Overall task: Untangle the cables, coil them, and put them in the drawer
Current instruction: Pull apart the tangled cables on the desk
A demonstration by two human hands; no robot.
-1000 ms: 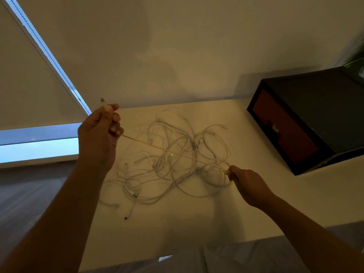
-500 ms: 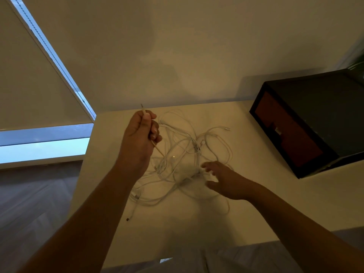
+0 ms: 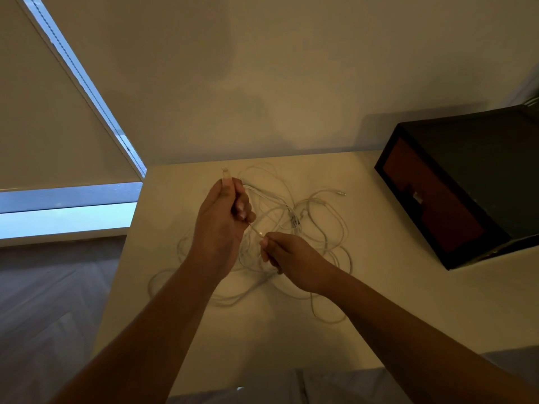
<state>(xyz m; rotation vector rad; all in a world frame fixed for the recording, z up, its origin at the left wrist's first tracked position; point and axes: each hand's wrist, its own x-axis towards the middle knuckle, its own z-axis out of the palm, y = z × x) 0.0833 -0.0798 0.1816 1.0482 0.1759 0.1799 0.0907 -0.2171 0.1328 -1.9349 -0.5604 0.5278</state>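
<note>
A tangle of white cables (image 3: 318, 225) lies spread on the pale table (image 3: 364, 316). My left hand (image 3: 221, 223) is raised over the tangle and grips one cable near its end, with the plug (image 3: 225, 172) sticking up above my fingers. A short stretch of that cable runs down to my right hand (image 3: 288, 258), which pinches it just below and to the right. The dark drawer box (image 3: 466, 182) with a reddish front stands at the table's right side, and its drawer is closed.
A wall runs behind the table's far edge. To the left are a window with a blind (image 3: 58, 126) and the wooden floor (image 3: 52, 301). The table's left edge drops to the floor beside my left forearm.
My left hand has come right, toward the middle of the tangle. My right hand let go of the taut cable, reached flat over the pile, and now pinches the cable close under my left hand.
</note>
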